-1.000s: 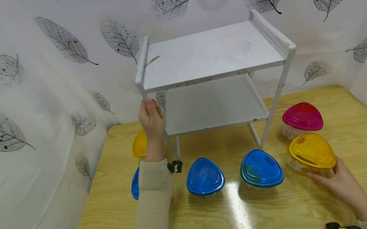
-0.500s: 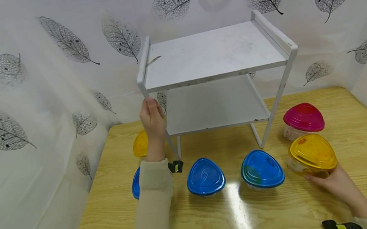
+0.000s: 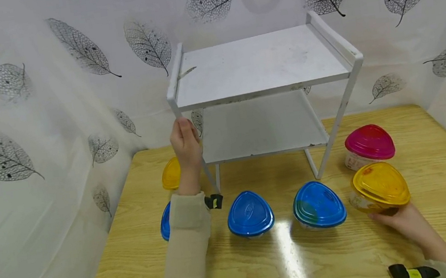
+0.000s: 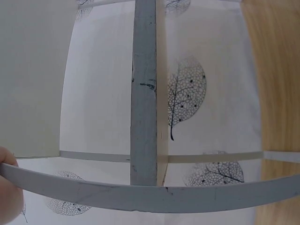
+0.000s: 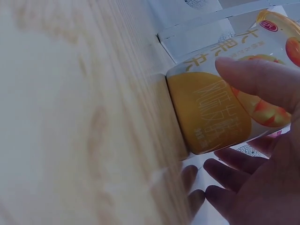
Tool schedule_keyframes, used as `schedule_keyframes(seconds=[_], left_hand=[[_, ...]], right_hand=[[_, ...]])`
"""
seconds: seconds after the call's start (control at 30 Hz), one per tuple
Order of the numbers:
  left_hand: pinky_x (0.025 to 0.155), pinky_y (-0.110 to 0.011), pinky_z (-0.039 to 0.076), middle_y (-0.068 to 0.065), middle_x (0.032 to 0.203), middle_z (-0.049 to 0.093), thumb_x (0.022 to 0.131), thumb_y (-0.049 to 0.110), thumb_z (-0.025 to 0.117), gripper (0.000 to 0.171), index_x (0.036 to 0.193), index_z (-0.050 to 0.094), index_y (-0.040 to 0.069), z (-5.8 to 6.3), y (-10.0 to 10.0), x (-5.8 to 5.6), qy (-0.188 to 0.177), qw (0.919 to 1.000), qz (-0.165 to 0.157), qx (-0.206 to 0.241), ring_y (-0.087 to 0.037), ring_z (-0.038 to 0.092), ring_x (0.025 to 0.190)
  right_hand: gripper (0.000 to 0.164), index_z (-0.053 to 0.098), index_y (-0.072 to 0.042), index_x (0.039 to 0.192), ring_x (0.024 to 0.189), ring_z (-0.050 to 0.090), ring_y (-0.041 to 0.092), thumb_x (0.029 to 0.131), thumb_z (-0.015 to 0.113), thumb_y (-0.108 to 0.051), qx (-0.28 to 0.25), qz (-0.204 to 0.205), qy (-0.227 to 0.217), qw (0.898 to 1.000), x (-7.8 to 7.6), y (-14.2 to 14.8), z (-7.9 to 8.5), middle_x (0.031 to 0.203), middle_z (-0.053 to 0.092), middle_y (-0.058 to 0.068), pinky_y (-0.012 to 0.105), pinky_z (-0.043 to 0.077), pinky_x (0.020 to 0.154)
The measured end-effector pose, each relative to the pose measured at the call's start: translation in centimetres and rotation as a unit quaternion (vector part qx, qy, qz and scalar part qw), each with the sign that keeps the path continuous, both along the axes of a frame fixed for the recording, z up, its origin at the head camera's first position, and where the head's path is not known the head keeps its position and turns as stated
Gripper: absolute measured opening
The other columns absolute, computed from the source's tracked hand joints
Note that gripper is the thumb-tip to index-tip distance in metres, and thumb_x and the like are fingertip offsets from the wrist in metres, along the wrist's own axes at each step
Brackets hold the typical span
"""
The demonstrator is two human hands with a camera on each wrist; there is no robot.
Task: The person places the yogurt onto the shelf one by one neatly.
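Note:
In the head view my left hand (image 3: 185, 141) grips the front left leg of a white two-tier shelf (image 3: 255, 65), just under its upper board. The left wrist view shows the shelf's side bars (image 4: 145, 93) close up, with part of that hand at the left edge. My right hand (image 3: 410, 222) holds a plastic tub with a yellow lid (image 3: 381, 184) from its near right side. The thumb lies along the printed wall of this tub (image 5: 211, 108), while the other fingers curl round its far side near the table. Its base appears to rest on the wood.
A pink-lidded tub (image 3: 369, 143) stands behind the yellow one. Two blue-lidded tubs, one left (image 3: 250, 213) and one right (image 3: 319, 204), sit before the shelf. Another blue lid (image 3: 165, 222) and a yellow-lidded tub (image 3: 170, 174) are partly hidden by the left arm. Leaf-patterned sheeting surrounds the wooden table (image 3: 139, 270).
My right hand and wrist have shifted slightly left against the yellow-lidded tub, which stays in about the same place. The left hand keeps its grip on the shelf leg.

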State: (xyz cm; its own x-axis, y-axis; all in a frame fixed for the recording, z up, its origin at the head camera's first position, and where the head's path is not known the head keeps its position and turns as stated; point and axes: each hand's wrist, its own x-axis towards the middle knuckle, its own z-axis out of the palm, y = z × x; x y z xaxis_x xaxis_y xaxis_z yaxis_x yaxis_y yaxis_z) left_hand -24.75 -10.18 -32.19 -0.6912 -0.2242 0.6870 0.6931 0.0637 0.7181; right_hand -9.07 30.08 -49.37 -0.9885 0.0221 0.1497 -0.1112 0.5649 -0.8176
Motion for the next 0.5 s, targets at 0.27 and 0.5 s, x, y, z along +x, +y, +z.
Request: schedule_keyframes(seconds=[0.27, 0.5], left_hand=[[0.04, -0.018, 0.02, 0.008, 0.053, 0.031, 0.098, 0.012, 0.031, 0.03, 0.069, 0.038, 0.013, 0.07, -0.02, -0.01, 0.002, 1.0, 0.002, -0.001, -0.004, 0.027, 0.045], [0.04, -0.017, 0.02, 0.008, 0.053, 0.032, 0.097, 0.009, 0.03, 0.03, 0.069, 0.038, 0.014, 0.1, 0.01, 0.07, 0.0, 1.0, 0.0, 0.003, -0.003, 0.027, 0.045]], right_hand=[[0.062, 0.034, 0.002, 0.118, 0.093, 0.029, -0.017, 0.069, 0.072, -0.001, -0.004, -0.002, -0.002, 1.0, -0.11, 0.02, -0.08, 0.103, 0.032, -0.03, 0.001, 0.021, 0.074], [0.062, 0.033, 0.007, 0.117, 0.092, 0.029, -0.017, 0.07, 0.072, -0.002, -0.005, -0.008, -0.01, 1.0, 0.01, 0.09, -0.2, 0.101, 0.032, -0.031, 0.001, 0.022, 0.073]])
